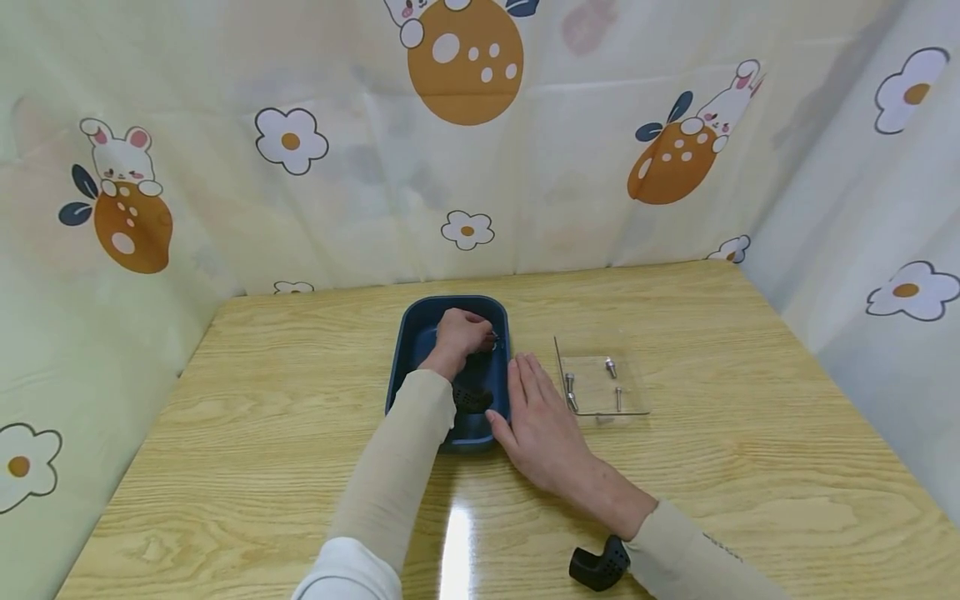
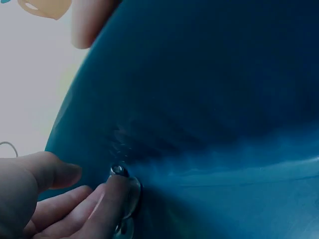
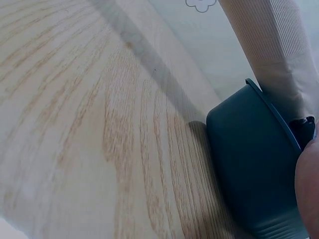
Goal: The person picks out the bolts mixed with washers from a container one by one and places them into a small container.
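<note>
A dark blue plastic bin (image 1: pixel 397 367) stands on the table, and my left hand (image 1: pixel 461 337) reaches down inside it at the far right. In the left wrist view, the fingers (image 2: pixel 112 199) touch a small metal socket-head bolt (image 2: pixel 118 170) and shiny round washers (image 2: pixel 133 196) against the bin's wall. The thumb (image 2: pixel 62 174) stays apart from them. My right hand (image 1: pixel 543 425) lies along the bin's right outer side with straight fingers, thumb at the rim. In the right wrist view only a bit of that hand (image 3: pixel 308 184) shows beside the bin (image 3: pixel 249 159).
Right of the right hand lies a clear plastic tray (image 1: pixel 600 412) with several metal bolts (image 1: pixel 611 367) in it. Black wrist mounts (image 1: pixel 600 565) sit on both wrists. A patterned curtain (image 1: pixel 360 208) hangs behind the wooden table (image 1: pixel 285 400).
</note>
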A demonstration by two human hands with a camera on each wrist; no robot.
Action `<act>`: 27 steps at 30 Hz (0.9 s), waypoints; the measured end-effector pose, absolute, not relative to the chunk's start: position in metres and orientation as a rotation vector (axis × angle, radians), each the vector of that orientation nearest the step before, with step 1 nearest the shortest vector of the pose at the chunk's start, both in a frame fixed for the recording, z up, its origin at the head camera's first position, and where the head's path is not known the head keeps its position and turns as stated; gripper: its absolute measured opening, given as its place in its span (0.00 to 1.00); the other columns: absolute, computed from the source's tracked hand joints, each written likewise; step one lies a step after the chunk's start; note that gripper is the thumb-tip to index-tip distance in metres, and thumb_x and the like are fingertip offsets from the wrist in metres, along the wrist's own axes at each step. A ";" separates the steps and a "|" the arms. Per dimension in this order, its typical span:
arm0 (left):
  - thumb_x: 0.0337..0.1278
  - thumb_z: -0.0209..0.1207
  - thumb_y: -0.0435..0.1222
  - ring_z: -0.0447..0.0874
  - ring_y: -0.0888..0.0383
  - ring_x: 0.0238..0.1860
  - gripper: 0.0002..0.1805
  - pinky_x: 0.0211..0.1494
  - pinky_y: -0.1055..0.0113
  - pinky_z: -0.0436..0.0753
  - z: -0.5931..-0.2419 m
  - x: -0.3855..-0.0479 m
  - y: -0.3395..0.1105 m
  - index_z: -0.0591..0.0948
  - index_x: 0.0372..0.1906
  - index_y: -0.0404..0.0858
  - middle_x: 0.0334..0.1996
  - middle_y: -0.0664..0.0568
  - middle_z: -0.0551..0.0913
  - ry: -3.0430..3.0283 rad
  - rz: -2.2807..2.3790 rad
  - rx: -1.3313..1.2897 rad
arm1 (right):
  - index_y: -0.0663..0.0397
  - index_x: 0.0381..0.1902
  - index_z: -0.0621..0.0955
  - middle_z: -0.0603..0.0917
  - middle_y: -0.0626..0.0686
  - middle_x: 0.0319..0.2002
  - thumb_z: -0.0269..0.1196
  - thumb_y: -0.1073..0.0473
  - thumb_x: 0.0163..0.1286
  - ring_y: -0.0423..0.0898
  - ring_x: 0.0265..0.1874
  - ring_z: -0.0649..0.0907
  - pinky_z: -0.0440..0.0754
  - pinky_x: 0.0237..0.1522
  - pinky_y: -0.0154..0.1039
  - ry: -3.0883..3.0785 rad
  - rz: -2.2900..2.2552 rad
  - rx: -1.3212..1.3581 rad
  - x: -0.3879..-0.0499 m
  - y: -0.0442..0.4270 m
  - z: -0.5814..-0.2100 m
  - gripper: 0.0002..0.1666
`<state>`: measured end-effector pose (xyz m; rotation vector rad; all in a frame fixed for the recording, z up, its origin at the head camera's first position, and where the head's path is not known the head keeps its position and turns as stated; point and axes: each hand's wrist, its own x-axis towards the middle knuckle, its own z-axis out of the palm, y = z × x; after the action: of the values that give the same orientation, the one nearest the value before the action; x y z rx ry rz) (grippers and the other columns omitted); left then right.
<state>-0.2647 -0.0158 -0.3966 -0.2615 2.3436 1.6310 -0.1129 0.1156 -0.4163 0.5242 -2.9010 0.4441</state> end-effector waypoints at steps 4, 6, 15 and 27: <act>0.66 0.58 0.34 0.90 0.50 0.44 0.14 0.65 0.53 0.80 -0.397 -0.264 -0.014 0.84 0.52 0.33 0.42 0.42 0.89 2.304 1.621 -0.263 | 0.70 0.76 0.53 0.52 0.66 0.78 0.44 0.41 0.79 0.59 0.79 0.51 0.55 0.79 0.53 -2.905 0.445 0.525 -0.113 0.116 -0.417 0.44; 0.66 0.58 0.34 0.90 0.50 0.45 0.14 0.64 0.54 0.81 -0.396 -0.262 -0.014 0.83 0.52 0.33 0.42 0.42 0.89 2.273 1.635 -0.259 | 0.70 0.76 0.53 0.53 0.67 0.78 0.44 0.41 0.79 0.59 0.79 0.51 0.55 0.79 0.53 -2.903 0.449 0.528 -0.112 0.116 -0.417 0.44; 0.66 0.60 0.32 0.91 0.52 0.42 0.11 0.58 0.58 0.85 -0.392 -0.259 -0.016 0.85 0.50 0.34 0.41 0.43 0.89 2.192 1.647 -0.237 | 0.70 0.76 0.53 0.54 0.67 0.77 0.43 0.40 0.79 0.59 0.79 0.52 0.55 0.79 0.53 -2.898 0.475 0.530 -0.112 0.116 -0.416 0.44; 0.66 0.61 0.35 0.90 0.56 0.38 0.11 0.59 0.58 0.84 -0.394 -0.258 -0.018 0.85 0.48 0.35 0.40 0.44 0.89 2.185 1.591 -0.224 | 0.69 0.76 0.53 0.53 0.67 0.77 0.43 0.40 0.79 0.59 0.79 0.52 0.56 0.79 0.54 -2.909 0.491 0.527 -0.111 0.116 -0.413 0.43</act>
<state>-0.2576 -0.0177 -0.3942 -0.2241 2.1854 1.5908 -0.1113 0.1157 -0.4133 0.5267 -2.9088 0.4913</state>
